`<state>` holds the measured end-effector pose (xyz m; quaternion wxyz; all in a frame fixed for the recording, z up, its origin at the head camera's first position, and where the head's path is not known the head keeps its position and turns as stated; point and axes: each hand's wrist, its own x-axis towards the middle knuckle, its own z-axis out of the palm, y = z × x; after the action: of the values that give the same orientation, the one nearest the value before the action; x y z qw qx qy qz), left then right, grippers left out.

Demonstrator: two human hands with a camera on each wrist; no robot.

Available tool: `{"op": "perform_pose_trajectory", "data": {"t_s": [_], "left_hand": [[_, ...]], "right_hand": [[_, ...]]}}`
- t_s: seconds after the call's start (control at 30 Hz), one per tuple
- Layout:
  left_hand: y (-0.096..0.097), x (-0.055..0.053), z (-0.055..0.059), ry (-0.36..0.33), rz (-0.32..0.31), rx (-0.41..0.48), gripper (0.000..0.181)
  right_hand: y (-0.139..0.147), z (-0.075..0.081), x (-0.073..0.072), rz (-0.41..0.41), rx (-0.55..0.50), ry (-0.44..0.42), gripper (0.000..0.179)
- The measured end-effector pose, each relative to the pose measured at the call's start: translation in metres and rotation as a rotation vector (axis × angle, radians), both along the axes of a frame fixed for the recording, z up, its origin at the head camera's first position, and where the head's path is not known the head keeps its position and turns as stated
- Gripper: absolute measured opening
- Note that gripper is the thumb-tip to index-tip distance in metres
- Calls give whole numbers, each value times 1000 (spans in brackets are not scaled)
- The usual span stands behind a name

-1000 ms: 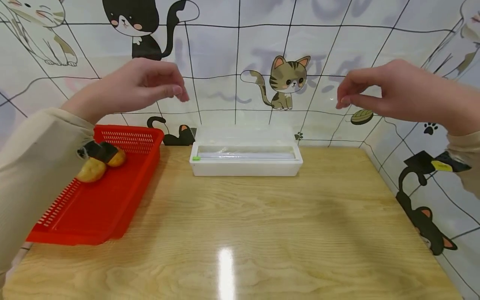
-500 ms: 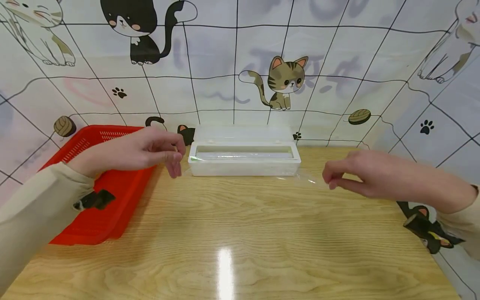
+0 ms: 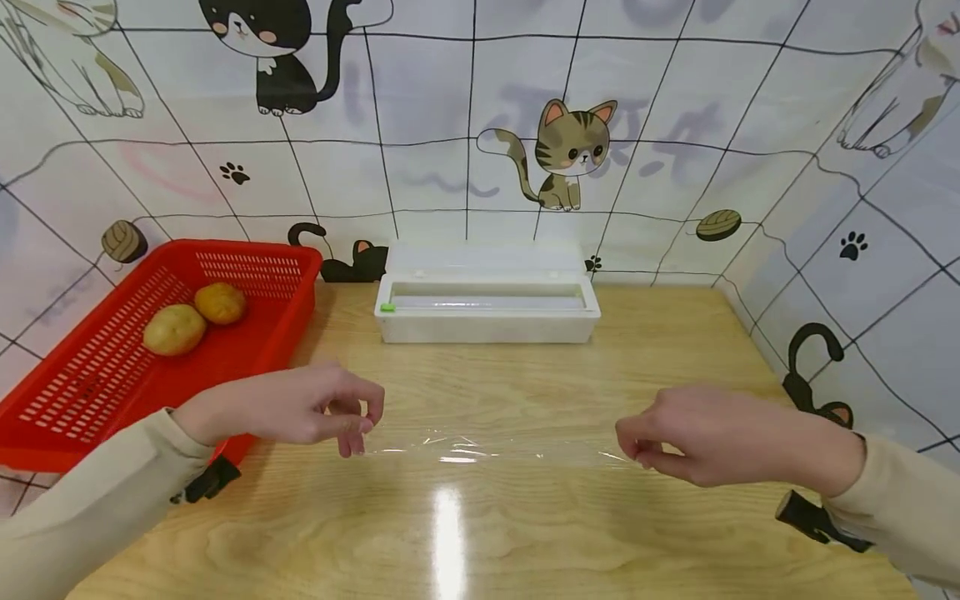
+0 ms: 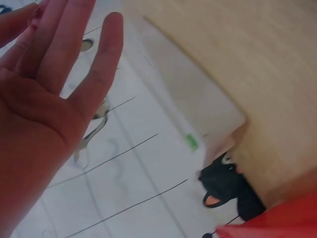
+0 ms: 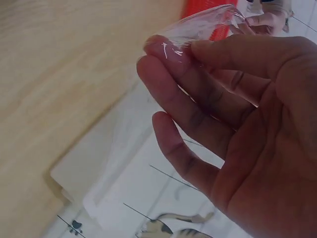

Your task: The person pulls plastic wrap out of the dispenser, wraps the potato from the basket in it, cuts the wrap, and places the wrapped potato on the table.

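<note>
Basket (image 3: 225, 358) L of box (image 3: 489, 328) on tbl (image 3: 540, 392), 2 potatoes (image 3: 174, 330) inside. Film (image 3: 459, 454) btwn L hand (image 3: 300, 405) & R hand (image 3: 712, 435), before box.

No lettering, label or number can be read; faint purplish marks (image 3: 693, 125) on the cat-print wall covering (image 3: 427, 100) are too blurred.

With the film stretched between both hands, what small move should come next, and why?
Probably lower the left hand and right hand together, laying the clear film on the tabletop: they pinch opposite ends, and it spans between them, in front of the white box.
</note>
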<state>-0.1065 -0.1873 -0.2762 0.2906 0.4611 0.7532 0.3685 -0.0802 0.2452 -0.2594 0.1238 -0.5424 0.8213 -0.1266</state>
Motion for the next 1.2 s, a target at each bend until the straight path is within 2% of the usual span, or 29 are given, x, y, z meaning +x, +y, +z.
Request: {"op": "perform_pose_trajectory", "data": {"t_s": [0.1, 0.23, 0.4, 0.53, 0.67, 0.77, 0.9, 1.0, 1.1, 1.2], "left_hand": [[3, 6, -24, 66, -24, -15, 15], [6, 17, -54, 221, -34, -23, 19], [5, 29, -84, 425, -3, -49, 23], [5, 36, -98, 618, 37, -113, 26], [4, 44, -107, 809, 37, -210, 18], [6, 48, -112, 911, 38, -254, 13], [10, 52, -116, 961, 64, -238, 14], [13, 53, -117, 979, 52, -230, 15], [16, 55, -116, 962, 14, -250, 14], [18, 56, -115, 912, -17, -292, 10]], "right_hand": [[-4, -18, 2, 12, 25, 10, 28], [-6, -46, 6, 10, 52, 60, 33], [-10, -80, 12, 4, 25, 238, 32], [-13, -100, 15, -5, -1, 418, 33], [-14, -109, 19, -32, 16, 483, 35], [-15, -113, 22, -52, 31, 497, 35], [-15, -114, 25, -83, 67, 499, 31], [-16, -113, 28, -103, 106, 484, 27], [-16, -113, 30, -105, 120, 469, 25], [-16, -114, 31, -91, 121, 445, 21]]}}
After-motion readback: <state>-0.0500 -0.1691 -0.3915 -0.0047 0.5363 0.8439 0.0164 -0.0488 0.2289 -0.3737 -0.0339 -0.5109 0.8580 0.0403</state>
